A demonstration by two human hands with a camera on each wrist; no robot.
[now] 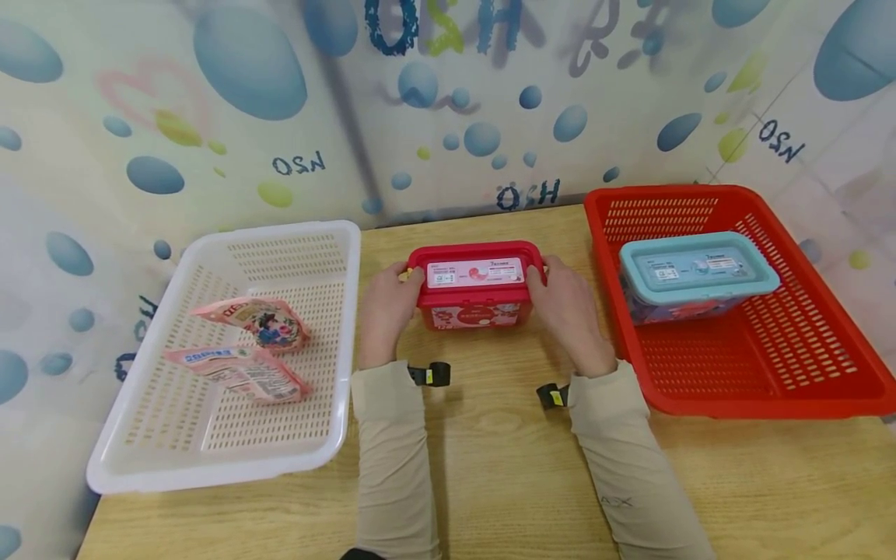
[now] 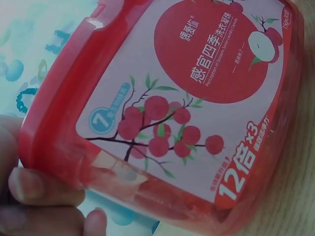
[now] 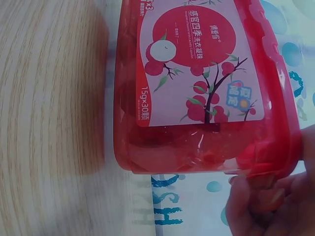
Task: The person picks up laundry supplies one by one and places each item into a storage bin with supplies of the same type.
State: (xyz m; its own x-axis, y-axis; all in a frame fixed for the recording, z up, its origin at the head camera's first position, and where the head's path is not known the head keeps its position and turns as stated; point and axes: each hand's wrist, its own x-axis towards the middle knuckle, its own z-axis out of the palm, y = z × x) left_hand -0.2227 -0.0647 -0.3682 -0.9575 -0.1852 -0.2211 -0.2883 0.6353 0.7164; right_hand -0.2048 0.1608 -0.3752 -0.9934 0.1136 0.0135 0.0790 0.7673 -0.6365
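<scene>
Between both hands is a red plastic tub of laundry capsules [image 1: 476, 315], its lid on and its label printed with red fruit on branches. My left hand [image 1: 389, 307] grips its left end, with the thumb at the lid's rim; in the left wrist view curled fingers [image 2: 44, 189] show under that rim. At the other end my right hand [image 1: 568, 311] holds the lid's edge, and in the right wrist view its fingers [image 3: 266, 199] bend beneath the rim. The tub's base is close over the wooden table [image 1: 490, 443], lid upward.
On the left stands a white basket [image 1: 350, 342] with two pink pouches [image 1: 262, 323] inside. A red basket [image 1: 633, 358] on the right holds a tub with a light blue lid [image 1: 700, 268]. Behind the table rises a wall covering [image 1: 483, 109] with blue drops.
</scene>
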